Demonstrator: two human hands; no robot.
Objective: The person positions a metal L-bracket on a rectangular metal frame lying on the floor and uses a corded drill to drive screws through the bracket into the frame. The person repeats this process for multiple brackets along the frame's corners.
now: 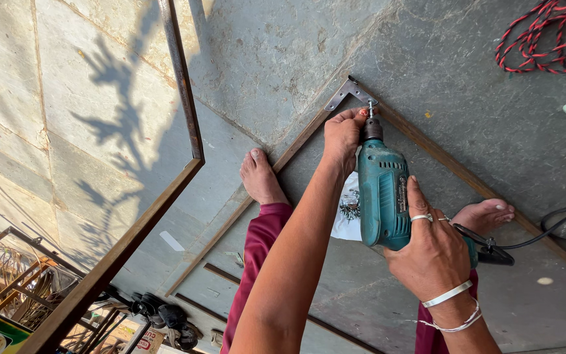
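**Drill on the corner bracket, screw not yet seated**

A teal electric drill (pixel 383 196) sits right of the frame's centre, its bit pointing toward the upper middle, where a flat metal corner bracket (pixel 345 92) lies over the joint of two rusty brown frame bars (pixel 427 147) on the grey stone floor (pixel 263 52). The right hand (pixel 430 252) has a closed grip around the drill's handle, with rings on the fingers and bangles at the wrist. The left hand (pixel 343 134) is closed in a pinch at the drill's nose, steadying the screw (pixel 370 108) at the bit's tip.

The bracket appears already placed across the corner, and the screw stands proud of it, so the fastening looks begun but unfinished; whether the bracket's other holes are filled cannot be told. A white sheet with loose screws (pixel 348 210) lies below the hands, between the bare feet. The drill's black cable (pixel 558 229) runs to the right edge. A red-and-black cord (pixel 545 36) lies coiled at upper right.
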